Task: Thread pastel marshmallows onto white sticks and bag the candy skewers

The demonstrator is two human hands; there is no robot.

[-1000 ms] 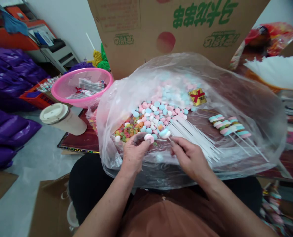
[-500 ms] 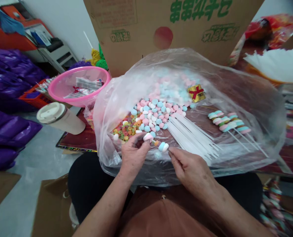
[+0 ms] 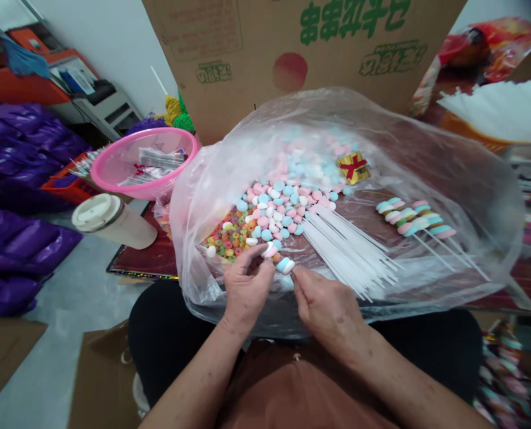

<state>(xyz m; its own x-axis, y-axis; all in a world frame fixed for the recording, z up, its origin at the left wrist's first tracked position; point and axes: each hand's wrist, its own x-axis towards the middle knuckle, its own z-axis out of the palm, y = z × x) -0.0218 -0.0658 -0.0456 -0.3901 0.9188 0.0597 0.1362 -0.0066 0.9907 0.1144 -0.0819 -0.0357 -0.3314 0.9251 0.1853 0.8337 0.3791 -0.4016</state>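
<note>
My left hand (image 3: 248, 289) pinches pink and white marshmallows (image 3: 269, 250) between thumb and forefinger. My right hand (image 3: 330, 302) is closed on the near end of a candy skewer, whose stick is mostly hidden by the fingers. Blue and white marshmallows (image 3: 285, 266) and an orange ring candy (image 3: 276, 257) sit on that skewer, between the two hands. Just beyond my left hand lie a heap of colourful ring candies (image 3: 232, 235) and a pile of pastel marshmallows (image 3: 276, 205). White sticks (image 3: 345, 250) fan out beyond my right hand. Finished-looking marshmallow skewers (image 3: 415, 217) rest to the right.
A clear plastic bag (image 3: 462, 173) spreads under and over the sweets. Behind it stands a large cardboard box (image 3: 247, 95). To the left are a pink basket (image 3: 99, 170) with packets and a lidded cup (image 3: 126, 223). A gold packet (image 3: 353, 168) lies near the marshmallows.
My right hand has moved left, bringing the skewer closer to my left hand. The gap between the pink and the blue marshmallows has narrowed.
</note>
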